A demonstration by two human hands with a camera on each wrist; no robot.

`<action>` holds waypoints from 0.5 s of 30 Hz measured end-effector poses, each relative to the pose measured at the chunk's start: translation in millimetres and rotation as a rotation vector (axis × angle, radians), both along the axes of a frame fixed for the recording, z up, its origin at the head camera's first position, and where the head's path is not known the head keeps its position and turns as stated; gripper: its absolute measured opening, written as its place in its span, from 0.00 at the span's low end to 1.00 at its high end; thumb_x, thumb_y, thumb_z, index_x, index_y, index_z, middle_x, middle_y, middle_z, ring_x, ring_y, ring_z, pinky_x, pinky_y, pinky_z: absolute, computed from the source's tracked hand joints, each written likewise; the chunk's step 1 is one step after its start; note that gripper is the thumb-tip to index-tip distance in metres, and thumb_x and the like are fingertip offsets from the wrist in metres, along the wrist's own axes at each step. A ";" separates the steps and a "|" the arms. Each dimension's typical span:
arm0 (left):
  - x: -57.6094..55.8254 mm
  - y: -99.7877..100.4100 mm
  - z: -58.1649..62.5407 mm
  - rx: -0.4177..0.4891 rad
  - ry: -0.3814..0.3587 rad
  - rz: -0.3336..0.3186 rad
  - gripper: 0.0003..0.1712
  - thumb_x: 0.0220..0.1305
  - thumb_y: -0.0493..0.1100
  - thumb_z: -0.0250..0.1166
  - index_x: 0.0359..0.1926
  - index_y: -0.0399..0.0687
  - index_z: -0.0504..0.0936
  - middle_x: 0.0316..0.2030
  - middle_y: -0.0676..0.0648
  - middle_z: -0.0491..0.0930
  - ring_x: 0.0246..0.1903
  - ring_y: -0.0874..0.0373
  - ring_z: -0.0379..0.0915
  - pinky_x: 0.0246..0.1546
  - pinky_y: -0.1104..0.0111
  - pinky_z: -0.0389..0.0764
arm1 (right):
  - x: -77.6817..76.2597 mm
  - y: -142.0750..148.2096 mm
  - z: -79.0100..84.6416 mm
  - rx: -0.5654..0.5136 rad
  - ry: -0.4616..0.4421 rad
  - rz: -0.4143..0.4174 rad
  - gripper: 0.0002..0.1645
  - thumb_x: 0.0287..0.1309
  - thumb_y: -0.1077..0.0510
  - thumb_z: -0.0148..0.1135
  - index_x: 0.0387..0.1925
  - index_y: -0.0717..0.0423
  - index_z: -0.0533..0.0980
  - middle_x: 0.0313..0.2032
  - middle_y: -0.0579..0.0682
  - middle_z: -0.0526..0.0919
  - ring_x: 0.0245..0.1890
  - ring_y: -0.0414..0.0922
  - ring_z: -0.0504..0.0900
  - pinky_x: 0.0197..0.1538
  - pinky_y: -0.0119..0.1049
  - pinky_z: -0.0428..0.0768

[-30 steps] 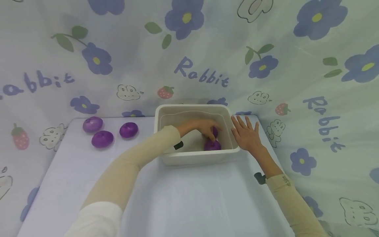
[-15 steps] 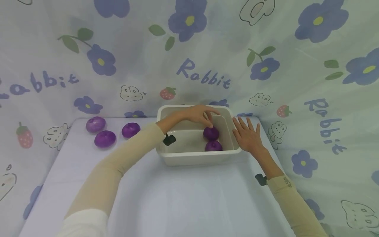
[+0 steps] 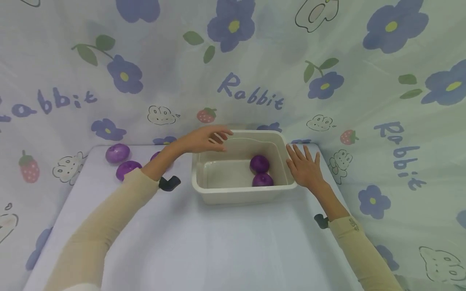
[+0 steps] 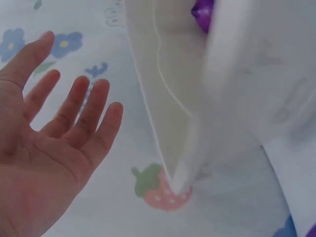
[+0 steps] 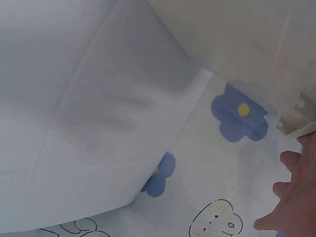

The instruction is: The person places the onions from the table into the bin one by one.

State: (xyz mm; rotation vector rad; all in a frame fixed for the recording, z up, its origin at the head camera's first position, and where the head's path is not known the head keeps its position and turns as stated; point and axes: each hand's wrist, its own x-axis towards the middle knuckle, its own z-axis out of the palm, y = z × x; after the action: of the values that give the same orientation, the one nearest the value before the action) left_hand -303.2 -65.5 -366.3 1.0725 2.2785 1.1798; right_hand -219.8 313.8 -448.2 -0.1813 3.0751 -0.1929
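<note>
Left grip (image 3: 204, 139) loosely spread near white bin (image 3: 247, 197), right grip (image 3: 305, 169) splayed beside it, two purple onions (image 3: 259, 164) inside

The box (image 3: 244, 195) looks like smooth, pale plastic with a soft sheen on its rim, while the onions (image 3: 259, 164) have smooth, glossy skins that catch small highlights. The desk (image 3: 233, 242) shows a smooth, matt white covering, cloth or plastic sheet, hard to tell which; the curtain (image 3: 174, 76) looks like thin printed cloth, matt and lightly creased. The sleeves (image 3: 105, 216) are matt, soft-looking cloth, and the black clips (image 3: 169, 184) look like dull plastic.
</note>
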 end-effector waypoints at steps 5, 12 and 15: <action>18.2 -38.6 -6.2 0.056 -0.023 0.104 0.33 0.64 0.38 0.69 0.68 0.37 0.69 0.60 0.34 0.74 0.58 0.37 0.73 0.59 0.52 0.76 | 0.0 0.8 0.0 0.002 0.002 0.000 0.37 0.77 0.39 0.28 0.80 0.46 0.44 0.78 0.55 0.45 0.76 0.60 0.32 0.68 0.68 0.24; 31.1 -93.8 -21.4 0.046 -0.011 0.242 0.35 0.65 0.42 0.70 0.69 0.38 0.67 0.60 0.33 0.73 0.59 0.37 0.71 0.58 0.51 0.76 | 0.7 0.3 -0.4 -0.001 0.016 -0.003 0.36 0.78 0.41 0.31 0.80 0.48 0.45 0.78 0.57 0.47 0.76 0.61 0.34 0.68 0.69 0.25; 36.1 -115.3 -28.4 0.030 0.000 0.303 0.36 0.65 0.41 0.69 0.70 0.38 0.67 0.60 0.33 0.73 0.58 0.37 0.72 0.58 0.54 0.76 | 0.4 -0.4 -0.9 0.004 0.015 -0.001 0.37 0.78 0.40 0.31 0.80 0.48 0.45 0.78 0.56 0.47 0.76 0.61 0.34 0.68 0.69 0.25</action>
State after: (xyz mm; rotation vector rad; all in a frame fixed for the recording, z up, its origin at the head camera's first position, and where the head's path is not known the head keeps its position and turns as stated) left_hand -267.1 -180.8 -394.8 0.7539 2.4934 1.3288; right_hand -219.4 313.4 -449.0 -0.1816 3.0908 -0.1857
